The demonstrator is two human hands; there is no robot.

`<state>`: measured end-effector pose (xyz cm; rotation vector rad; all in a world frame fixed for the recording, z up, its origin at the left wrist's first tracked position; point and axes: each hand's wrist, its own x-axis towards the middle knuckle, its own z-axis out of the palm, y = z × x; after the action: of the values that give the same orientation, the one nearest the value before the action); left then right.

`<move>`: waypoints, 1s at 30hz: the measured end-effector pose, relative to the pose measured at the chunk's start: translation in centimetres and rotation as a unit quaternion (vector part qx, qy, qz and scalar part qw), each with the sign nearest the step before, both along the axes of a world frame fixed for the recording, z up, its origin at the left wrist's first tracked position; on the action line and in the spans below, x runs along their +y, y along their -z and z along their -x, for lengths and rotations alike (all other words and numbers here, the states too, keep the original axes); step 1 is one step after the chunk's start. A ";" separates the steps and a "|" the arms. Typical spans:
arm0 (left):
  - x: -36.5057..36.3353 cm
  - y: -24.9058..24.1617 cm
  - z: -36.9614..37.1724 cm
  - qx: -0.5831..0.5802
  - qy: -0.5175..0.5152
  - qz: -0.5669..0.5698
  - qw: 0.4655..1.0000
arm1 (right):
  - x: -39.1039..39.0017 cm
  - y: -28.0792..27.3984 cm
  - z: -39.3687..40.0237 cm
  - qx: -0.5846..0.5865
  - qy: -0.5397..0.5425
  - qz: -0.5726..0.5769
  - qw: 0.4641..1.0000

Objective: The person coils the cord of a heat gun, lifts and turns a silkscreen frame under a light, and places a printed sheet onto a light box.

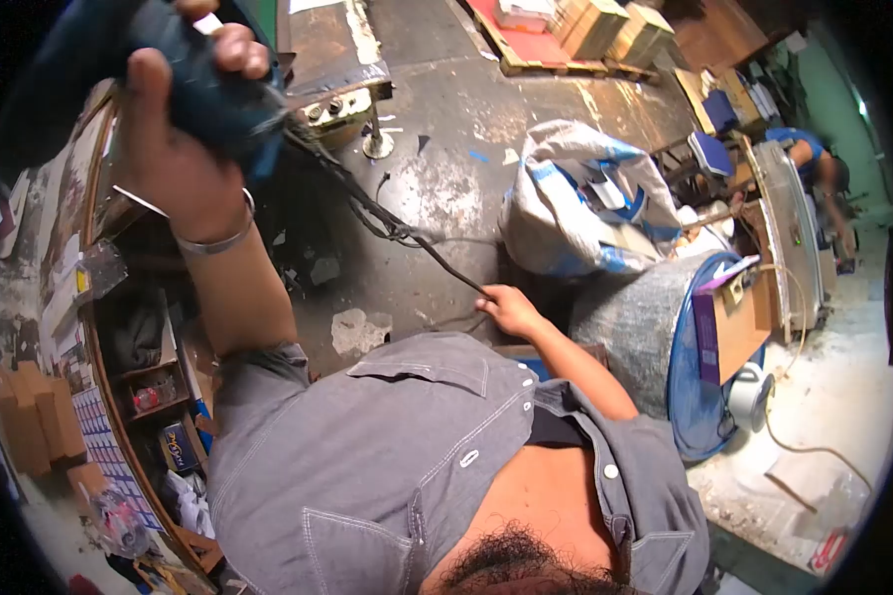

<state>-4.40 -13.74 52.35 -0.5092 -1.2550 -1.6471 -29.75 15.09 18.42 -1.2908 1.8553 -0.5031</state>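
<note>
My left hand (184, 164), with a metal band at its wrist, is raised at the upper left. Its thumb and fingers are wrapped round a bulky dark blue object (203, 94), whose kind I cannot make out. A black cable (422, 245) slants down from beside that object, with a loose loop partway along. Lower down, in front of my chest, my right hand (511, 309) is closed on the cable. Close behind the dark blue object stands a metal fitting with knobs (337, 107).
A white woven sack (556, 213) with scraps stands ahead right, near a grey drum-like container (620, 332) and an open cardboard box (739, 332). Boxes sit on a pallet (536, 67) at the back. Shelving (154, 382) lines my left. Another person (814, 159) bends at far right.
</note>
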 end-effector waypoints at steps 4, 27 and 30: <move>1.0 1.6 1.4 -0.085 -0.356 -0.009 0.931 | -0.4 -1.9 2.3 -0.137 0.181 0.202 0.953; 7.5 8.7 0.2 -0.505 -0.352 0.416 0.670 | -10.7 -34.7 2.1 0.298 -0.108 0.593 0.740; 8.4 9.0 0.1 -0.498 -0.321 0.424 0.685 | -11.2 -34.8 2.8 0.326 -0.128 0.600 0.720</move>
<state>-4.51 -5.31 43.40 0.4312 -2.6438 -0.5406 -32.60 3.91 53.25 -2.8440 1.7573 -1.3556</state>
